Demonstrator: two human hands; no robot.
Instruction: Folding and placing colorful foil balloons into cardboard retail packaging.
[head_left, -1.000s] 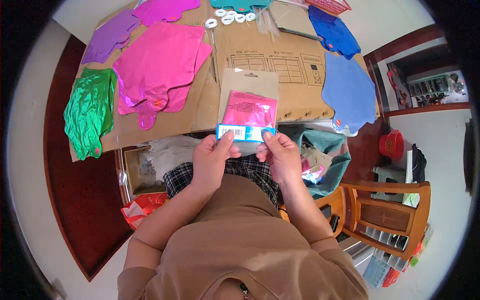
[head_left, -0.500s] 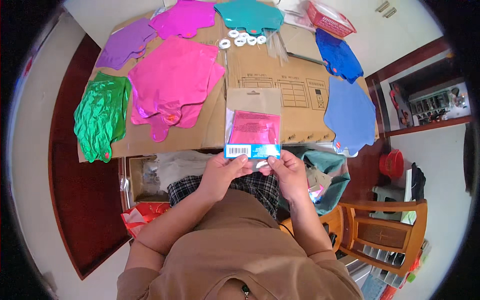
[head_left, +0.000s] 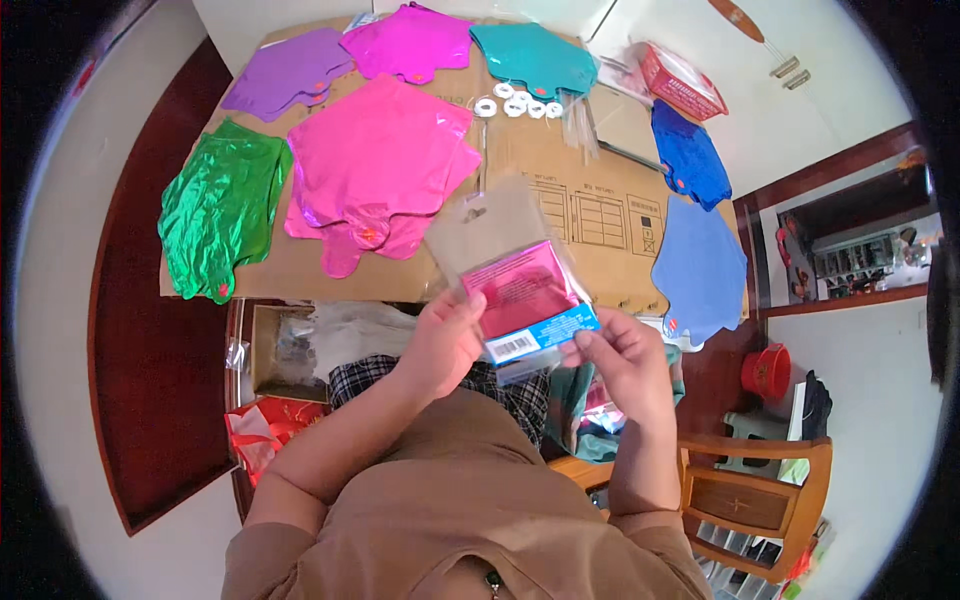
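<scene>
A clear plastic packet (head_left: 525,290) with a folded pink foil sheet inside and a blue-and-white barcode label hangs tilted before me, just off the table's near edge. My left hand (head_left: 448,342) pinches its left side. On the label's right end, the fingers of my right hand (head_left: 628,362) are closed. A loose clear flap shows below the label. Beyond the packet, flat pink foil balloons (head_left: 375,160) lie stacked on the cardboard-covered table (head_left: 520,150). Around them are green (head_left: 222,205), purple (head_left: 285,72), magenta (head_left: 410,42), teal (head_left: 530,55), dark blue (head_left: 690,150) and pale blue (head_left: 700,265) ones.
Small white rolls (head_left: 486,107) and thin clear sticks (head_left: 580,125) lie near the teal balloons. A red basket (head_left: 685,80) stands at the far right. Below the table are an open carton (head_left: 265,355), a red bag (head_left: 270,430) and a green bag (head_left: 600,445). A wooden chair (head_left: 750,500) stands lower right.
The packet has turned from upright to tilted, its top leaning left. My left hand has moved up onto its left side; my right hand has shifted right along the label. My view has shifted slightly.
</scene>
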